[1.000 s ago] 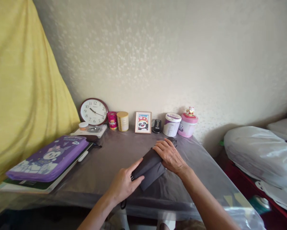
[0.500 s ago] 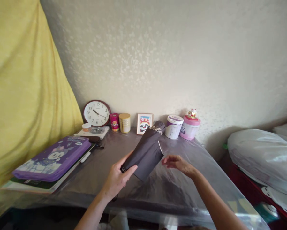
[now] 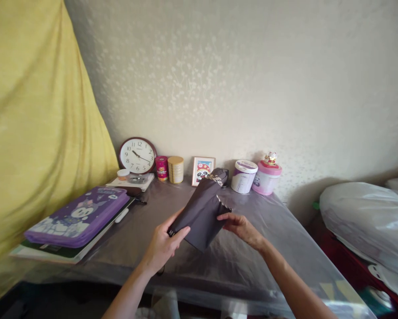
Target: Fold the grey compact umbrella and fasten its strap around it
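Observation:
A folded dark grey umbrella (image 3: 199, 212) with a checkered trim is tilted above the table, its far end up and to the right. My left hand (image 3: 165, 241) is wrapped around its near end, thumb on top, where a black tip shows. One loose fabric panel hangs out to the right. My right hand (image 3: 240, 227) pinches the edge of that panel near the trim, thumb below and fingers above. A thin dark cord loop dangles below my left hand.
Plastic film covers the table (image 3: 119, 252). Along the wall stand a clock (image 3: 138, 155), a pink can (image 3: 162, 168), a yellow-lidded can (image 3: 175, 170), a panda picture frame (image 3: 202, 170) and two tubs (image 3: 244, 176). A purple case (image 3: 79, 215) lies left on books. Wrapped bundles (image 3: 361, 217) sit right.
My right hand has moved left to the umbrella and taken hold of the loose panel's edge. My left hand keeps its grip. The view has shifted slightly.

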